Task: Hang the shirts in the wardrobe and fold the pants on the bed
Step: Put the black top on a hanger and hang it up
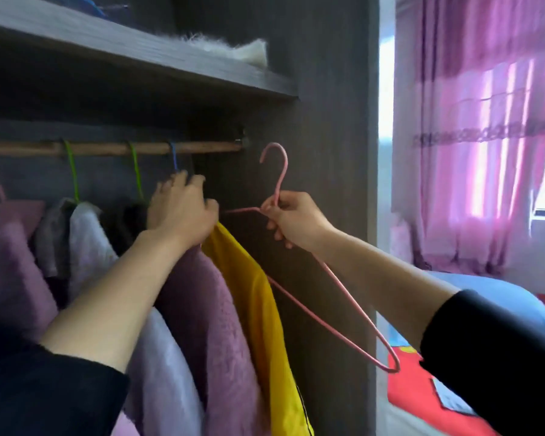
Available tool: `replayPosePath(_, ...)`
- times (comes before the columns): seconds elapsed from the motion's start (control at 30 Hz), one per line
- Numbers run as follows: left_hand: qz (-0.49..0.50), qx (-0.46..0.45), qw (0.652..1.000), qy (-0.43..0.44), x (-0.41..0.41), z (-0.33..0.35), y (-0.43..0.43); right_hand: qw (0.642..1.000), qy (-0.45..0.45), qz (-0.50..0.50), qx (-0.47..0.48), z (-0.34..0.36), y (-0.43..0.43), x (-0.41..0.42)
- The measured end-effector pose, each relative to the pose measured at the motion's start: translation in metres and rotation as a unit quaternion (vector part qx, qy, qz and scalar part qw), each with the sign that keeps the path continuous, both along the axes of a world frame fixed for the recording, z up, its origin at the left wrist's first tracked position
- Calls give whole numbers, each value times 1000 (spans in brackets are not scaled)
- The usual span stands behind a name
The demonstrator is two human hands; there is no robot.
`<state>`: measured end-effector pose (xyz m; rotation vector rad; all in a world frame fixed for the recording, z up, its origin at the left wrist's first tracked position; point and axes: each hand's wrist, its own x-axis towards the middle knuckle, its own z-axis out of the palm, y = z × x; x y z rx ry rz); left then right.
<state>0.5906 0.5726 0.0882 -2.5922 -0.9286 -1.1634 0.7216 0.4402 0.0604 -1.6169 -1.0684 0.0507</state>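
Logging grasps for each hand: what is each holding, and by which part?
Right hand pinches the pink hanger at its neck, below the hook. Left hand seems to grip the blue hanger at its neck.

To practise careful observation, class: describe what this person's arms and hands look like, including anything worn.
Both arms wear plain black long sleeves. The left sleeve and right sleeve sit pushed up, leaving the forearms bare. The left hand and right hand are bare too: no gloves, rings or watch show.
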Motion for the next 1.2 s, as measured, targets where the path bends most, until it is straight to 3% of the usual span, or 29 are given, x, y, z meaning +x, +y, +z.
replayPosePath(0.3, -260, -89, 960, -46, -21, -105, -136, 985, 93, -143, 17, -93, -172, -81)
replayPosePath(0.73, -472, -229, 843, 118, -27, -230, -423, 920, 126, -360, -89, -190, -484, -211)
replayPosePath(0.9, -537, -233, 795, 159, -76, -252, -563, 874, 145, -445, -132, -209, -602, -295)
replayPosePath(1.2, -638, -224, 698, 234, -228, -296, -808, 788, 208, -565, -127, -246, -812, -483)
